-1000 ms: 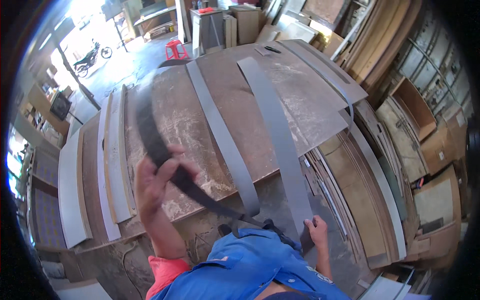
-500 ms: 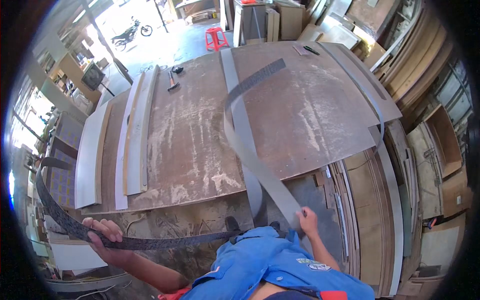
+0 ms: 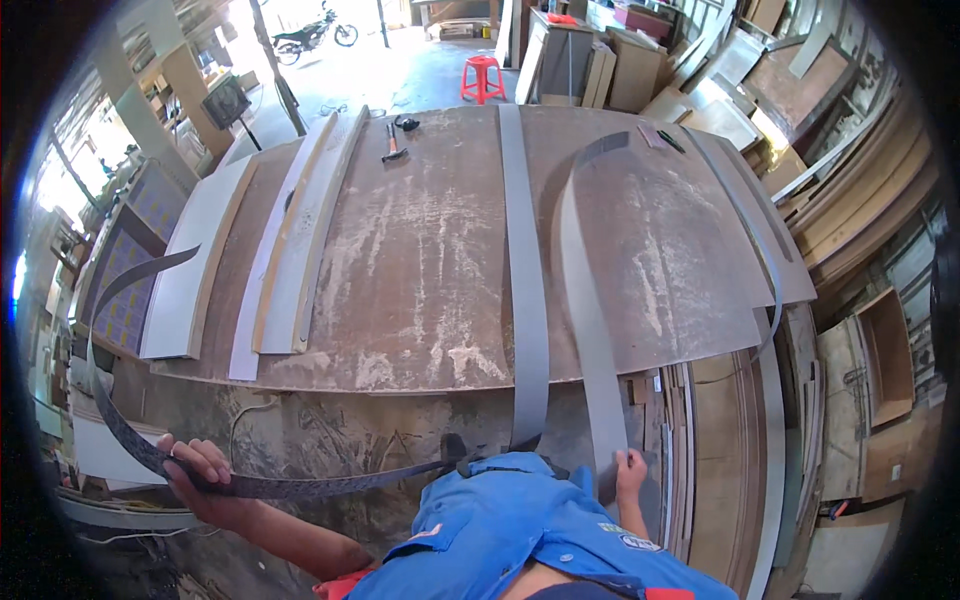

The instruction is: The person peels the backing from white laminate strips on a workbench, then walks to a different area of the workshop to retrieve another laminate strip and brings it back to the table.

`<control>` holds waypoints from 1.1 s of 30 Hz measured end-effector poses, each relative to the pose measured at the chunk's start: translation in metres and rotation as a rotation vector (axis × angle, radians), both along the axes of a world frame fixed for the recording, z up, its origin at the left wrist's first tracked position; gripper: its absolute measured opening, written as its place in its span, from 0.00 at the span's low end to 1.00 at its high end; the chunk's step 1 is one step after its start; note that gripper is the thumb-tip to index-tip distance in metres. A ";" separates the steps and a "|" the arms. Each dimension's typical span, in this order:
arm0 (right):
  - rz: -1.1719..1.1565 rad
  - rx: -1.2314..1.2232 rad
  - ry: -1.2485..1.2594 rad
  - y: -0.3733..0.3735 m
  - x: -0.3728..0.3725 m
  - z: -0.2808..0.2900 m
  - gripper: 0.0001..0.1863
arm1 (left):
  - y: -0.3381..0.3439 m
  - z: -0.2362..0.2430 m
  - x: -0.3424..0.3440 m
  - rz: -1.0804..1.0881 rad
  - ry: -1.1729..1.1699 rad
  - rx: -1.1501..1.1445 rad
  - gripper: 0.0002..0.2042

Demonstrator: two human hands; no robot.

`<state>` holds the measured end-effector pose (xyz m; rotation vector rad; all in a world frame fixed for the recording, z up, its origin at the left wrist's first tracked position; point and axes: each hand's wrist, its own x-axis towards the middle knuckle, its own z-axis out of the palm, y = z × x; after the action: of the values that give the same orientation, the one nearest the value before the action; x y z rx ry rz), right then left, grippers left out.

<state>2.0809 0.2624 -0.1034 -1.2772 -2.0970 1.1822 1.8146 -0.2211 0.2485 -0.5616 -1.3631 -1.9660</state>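
Observation:
My left hand (image 3: 200, 470), at the lower left, is closed around a dark-sided edge banding strip (image 3: 350, 487). One end of it curls up over the white board, and the other runs to my waist, where its course is hidden. My right hand (image 3: 628, 468) pinches a grey edge banding strip (image 3: 590, 310) below the table's near edge. That strip stretches away over the table and twists at its far end, showing a dark underside. A second flat grey strip (image 3: 524, 230) lies across the table beside it and hangs over the near edge.
On the brown worktable (image 3: 430, 280) lie white boards (image 3: 200, 260) at left, a hammer (image 3: 393, 145) and a thin strip (image 3: 745, 200) at right. Long panels (image 3: 730, 440) are stacked below right. A red stool (image 3: 483, 80) stands beyond the table.
The right-hand strip has swung right, off the flat strip, and straightened. The left strip's free end has moved right and rises higher. The view has shifted.

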 end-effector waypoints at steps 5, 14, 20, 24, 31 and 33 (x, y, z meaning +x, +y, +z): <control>-0.137 -0.229 -0.002 -0.029 0.125 -0.053 0.10 | 0.006 -0.011 -0.026 -0.062 -0.063 -0.018 0.17; -0.178 -0.239 -0.006 -0.047 0.143 -0.034 0.12 | 0.032 -0.017 -0.062 -0.194 -0.106 0.065 0.16; -0.045 0.023 -0.091 -0.008 0.027 0.011 0.12 | 0.019 -0.023 -0.052 -0.170 -0.120 0.070 0.16; 0.066 0.301 -0.096 0.028 -0.088 0.034 0.16 | 0.009 -0.017 -0.033 -0.176 -0.099 0.063 0.15; 0.262 0.234 0.232 0.135 -0.330 0.130 0.32 | -0.002 -0.009 -0.015 -0.223 -0.090 0.007 0.15; 0.310 0.137 0.279 0.138 -0.354 0.148 0.32 | -0.001 -0.008 -0.006 -0.105 -0.062 -0.004 0.16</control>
<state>1.7270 0.4005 0.0450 -0.6975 -2.1692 1.2341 1.8083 -0.2218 0.2409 -0.5900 -1.4007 -2.0808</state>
